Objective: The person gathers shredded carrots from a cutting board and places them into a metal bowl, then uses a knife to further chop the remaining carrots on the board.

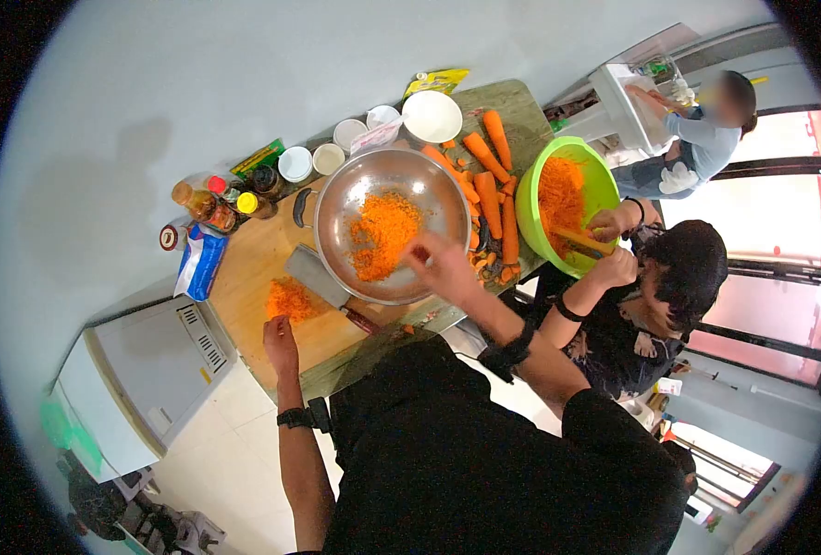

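Observation:
Finely chopped carrot (289,300) lies in a small pile on the wooden cutting board (239,277). My left hand (281,344) is at the pile's near edge, fingers drawn together; what they hold, if anything, is hidden. Over the right rim of a steel bowl (332,208) is my right hand (440,266), its fingers bent and apart with nothing visible in them. More chopped carrot (387,231) sits inside that bowl. Between pile and bowl a cleaver (316,276) rests flat on the board, its dark handle toward me.
Whole carrots (489,203) and scraps lie right of the bowl. Beyond them a co-worker (651,287) grates over a green basin (572,146). Bottles (216,217), small white cups (295,164) and a white bowl (432,117) line the wall side. Another person (706,139) stands farther back.

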Demonstrator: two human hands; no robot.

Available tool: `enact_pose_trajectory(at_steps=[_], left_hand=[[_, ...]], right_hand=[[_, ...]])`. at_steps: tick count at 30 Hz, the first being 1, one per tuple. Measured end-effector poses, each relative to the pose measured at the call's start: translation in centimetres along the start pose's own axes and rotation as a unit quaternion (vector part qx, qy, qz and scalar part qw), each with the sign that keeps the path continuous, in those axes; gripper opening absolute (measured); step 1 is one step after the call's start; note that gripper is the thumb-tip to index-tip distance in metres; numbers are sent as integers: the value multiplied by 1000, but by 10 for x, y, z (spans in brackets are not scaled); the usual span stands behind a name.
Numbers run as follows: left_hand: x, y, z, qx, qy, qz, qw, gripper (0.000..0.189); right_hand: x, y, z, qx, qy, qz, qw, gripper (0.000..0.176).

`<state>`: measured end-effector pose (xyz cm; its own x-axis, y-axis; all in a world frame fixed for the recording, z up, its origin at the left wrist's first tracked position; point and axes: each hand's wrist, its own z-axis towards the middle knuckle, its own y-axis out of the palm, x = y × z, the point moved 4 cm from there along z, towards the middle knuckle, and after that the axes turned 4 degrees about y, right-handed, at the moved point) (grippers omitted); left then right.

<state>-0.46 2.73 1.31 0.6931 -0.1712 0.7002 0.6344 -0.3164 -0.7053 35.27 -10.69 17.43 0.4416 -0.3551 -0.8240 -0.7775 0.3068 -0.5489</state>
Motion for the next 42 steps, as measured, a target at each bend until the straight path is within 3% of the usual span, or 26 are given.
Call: enact_pose_trajectory(at_steps=[2,4,6,8,10,12,13,14,15,16,17,20,24,26,28,31,34,38,40,41,42], left_hand=[[-1,0,-1,-1,-7,-4,1000,15],[0,2,1,-2,-29,-17,999,14],[0,2,1,13,-24,-5,1000,14],[-3,3,2,27,-18,7,999,14],[-10,3,0,49,-23,-34,998,14],[-29,8,-2,45,-40,-36,998,14],[-36,10,-4,41,-54,-40,997,15],[-34,8,-6,44,-58,-39,997,15],[-31,6,-10,40,-85,-43,995,15],[-28,4,-12,38,-112,-48,992,15],[-29,5,-15,42,-118,-46,991,15],[-34,6,-25,90,-112,-81,986,16],[-34,9,-24,66,-136,-15,988,15],[-5,3,-23,63,-154,19,986,15],[0,6,-19,54,-169,-51,983,16],[5,11,-22,58,-203,-55,976,16],[10,11,-26,61,-198,-56,977,15],[0,8,-25,81,-212,-90,970,15],[2,2,-23,66,-233,-75,967,15],[0,-1,-27,67,-236,-76,967,15],[-9,-3,-28,56,-224,-59,971,15]], right_hand=[[-2,-35,13,95,-72,-85,989,17],[5,-65,31,136,-67,-98,984,16],[13,-104,53,265,-57,-172,947,13],[25,-150,73,323,10,-128,938,12],[55,-201,94,280,20,-225,933,13],[99,-250,113,156,192,-336,909,18],[133,-284,124,152,190,-336,910,18],[189,-312,133,14,290,-420,860,10],[212,-324,132,-123,379,-489,776,14],[223,-333,126,-96,297,-551,774,16],[233,-338,121,-121,292,-556,769,15],[247,-317,109,-235,282,-509,779,12],[244,-262,59,-420,210,-428,772,9],[228,-224,7,-535,158,-364,746,8],[206,-184,-45,-639,92,-284,709,9],[175,-137,-115,-748,-4,-163,644,10],[151,-108,-152,-799,-78,-100,588,13],[132,-99,-149,-816,-121,-73,561,17],[120,-96,-144,-845,-139,-191,480,15],[131,-96,-154,-847,-138,-191,477,15],[148,-92,-164,-829,-35,-105,549,19]])
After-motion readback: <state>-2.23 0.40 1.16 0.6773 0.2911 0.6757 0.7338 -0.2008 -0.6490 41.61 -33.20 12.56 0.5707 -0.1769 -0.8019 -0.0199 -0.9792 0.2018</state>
